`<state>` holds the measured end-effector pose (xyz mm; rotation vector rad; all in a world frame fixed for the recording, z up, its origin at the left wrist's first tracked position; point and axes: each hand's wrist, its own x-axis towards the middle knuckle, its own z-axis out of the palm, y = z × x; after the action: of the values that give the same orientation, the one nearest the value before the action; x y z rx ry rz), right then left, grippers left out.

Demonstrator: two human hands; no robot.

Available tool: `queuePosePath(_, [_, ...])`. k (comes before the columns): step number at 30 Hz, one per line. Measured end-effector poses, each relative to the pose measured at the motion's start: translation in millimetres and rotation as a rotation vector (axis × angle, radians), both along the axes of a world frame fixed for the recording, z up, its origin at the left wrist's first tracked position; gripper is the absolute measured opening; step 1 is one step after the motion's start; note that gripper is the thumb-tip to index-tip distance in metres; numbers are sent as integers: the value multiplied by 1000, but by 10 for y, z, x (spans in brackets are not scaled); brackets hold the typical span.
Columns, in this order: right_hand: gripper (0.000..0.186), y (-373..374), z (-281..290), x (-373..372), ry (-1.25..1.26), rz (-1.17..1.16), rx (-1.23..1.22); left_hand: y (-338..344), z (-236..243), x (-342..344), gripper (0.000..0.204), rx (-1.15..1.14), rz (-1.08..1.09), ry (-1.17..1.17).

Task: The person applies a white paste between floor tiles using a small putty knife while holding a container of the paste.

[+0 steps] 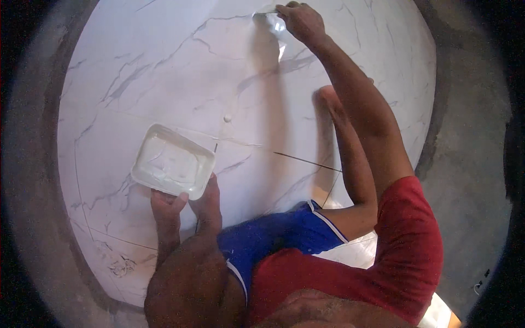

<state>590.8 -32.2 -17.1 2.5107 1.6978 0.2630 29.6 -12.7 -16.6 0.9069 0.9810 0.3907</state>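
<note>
My left hand (pixel 168 203) grips a white rectangular plastic tray (pixel 141 153) by its lower edge. The tray holds a smooth white paste. At the top, my right hand (pixel 301 23) is closed on a flat scraper (pixel 266 10), held at the marble-patterned tile surface, with a shiny patch just below it. A small white dab (pixel 227 118) lies to the right of the tray, near a tile joint with white smears along it.
The white veined tiles (pixel 136 76) fill most of the view, bordered by grey concrete (pixel 465 208). My bare feet (pixel 330 97) and bent legs, with blue shorts (pixel 273 229), occupy the lower middle and right. Dark, partly unfilled joints run between tiles.
</note>
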Motion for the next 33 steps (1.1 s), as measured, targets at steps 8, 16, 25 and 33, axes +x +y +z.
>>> queuePosePath(8, [24, -427, -157, 52, 109, 3, -20, 17, -4, -23, 84, -10, 24, -1])
queuePosePath(16, [26, -181, -353, 105, 132, -23, 263, 36, 29, 35, 91, 1, 6, -24])
queuePosePath(25, [35, -643, -481, -276, 368, -89, 209, 27, -47, -49, 88, 7, 16, -49])
queuePosePath(33, [22, 297, 24, 127, -29, -85, 7, 55, 3, -12, 90, 9, -23, -56])
